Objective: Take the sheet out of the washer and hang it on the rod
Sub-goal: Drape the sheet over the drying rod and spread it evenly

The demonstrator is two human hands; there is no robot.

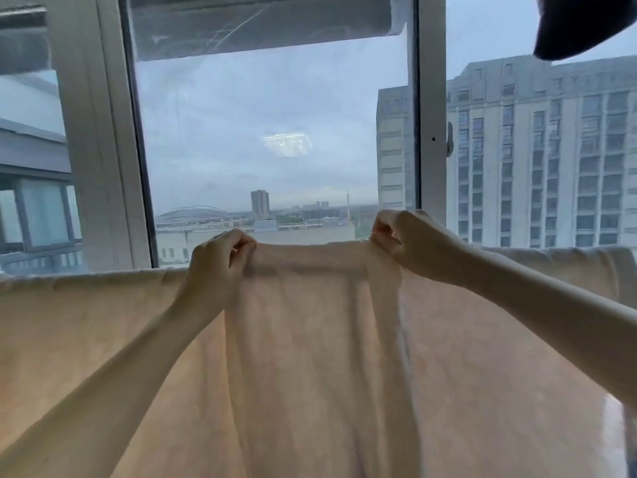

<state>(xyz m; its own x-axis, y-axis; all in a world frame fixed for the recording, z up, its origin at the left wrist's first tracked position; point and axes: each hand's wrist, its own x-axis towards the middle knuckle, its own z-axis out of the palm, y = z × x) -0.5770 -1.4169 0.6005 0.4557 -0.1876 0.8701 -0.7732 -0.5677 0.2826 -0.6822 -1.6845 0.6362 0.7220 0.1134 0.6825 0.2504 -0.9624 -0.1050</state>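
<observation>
My left hand [220, 260] and right hand [396, 236] pinched the sheet [310, 339] edge below the window [275, 132]; uneven pull risked slippage.

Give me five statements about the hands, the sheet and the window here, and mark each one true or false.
1. Both hands pinch the top edge of the sheet. True: the left hand and the right hand each grip it.
2. The sheet is dark blue. False: it is a pale cream colour.
3. A window stands behind the sheet, with buildings outside. True.
4. The right hand hangs idle at the person's side. False: it is raised and holds the sheet.
5. The sheet lies in a heap on the floor. False: it hangs spread out, stretching left and right past both hands.
</observation>
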